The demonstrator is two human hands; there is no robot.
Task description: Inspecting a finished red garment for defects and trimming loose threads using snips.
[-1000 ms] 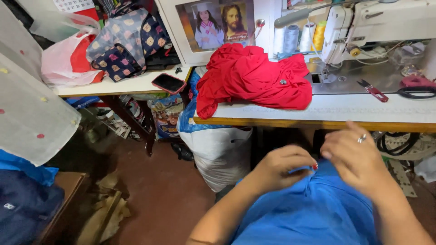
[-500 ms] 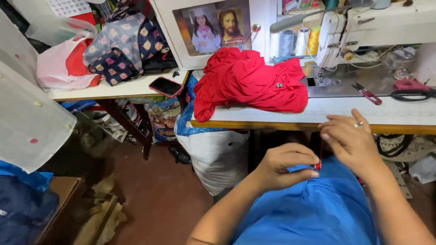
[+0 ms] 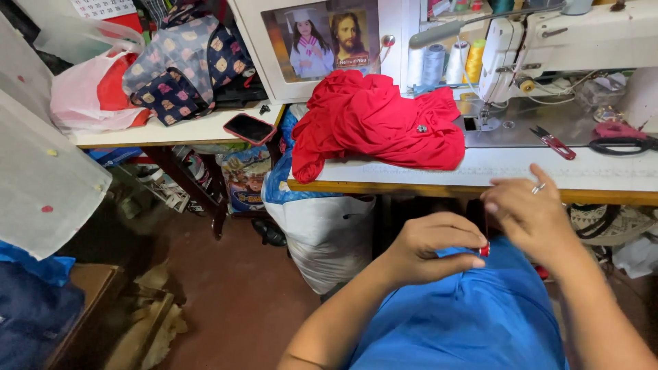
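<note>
A blue fabric [image 3: 466, 322] lies bunched over my lap at the bottom of the view. My left hand [image 3: 428, 250] pinches a fold of it between thumb and fingers, and a small red bit [image 3: 484, 250] shows at the fingertips. My right hand [image 3: 531, 216], with a ring on one finger, sits just right of that pinch with its heel against the fabric and its index finger raised. Whether it grips anything is hidden. Both hands are just in front of the sewing table's edge [image 3: 439, 186].
A red cloth [image 3: 384, 127] is heaped on the table beside a white sewing machine [image 3: 576, 41]. Red thread snips [image 3: 552, 142], black scissors [image 3: 620, 145], thread spools [image 3: 445, 65], a framed picture [image 3: 322, 38], a phone [image 3: 250, 128] and a white sack [image 3: 322, 233] under the table are nearby.
My right hand has drawn a little up and to the right, off my left hand. My left hand keeps its pinch on the blue fabric.
</note>
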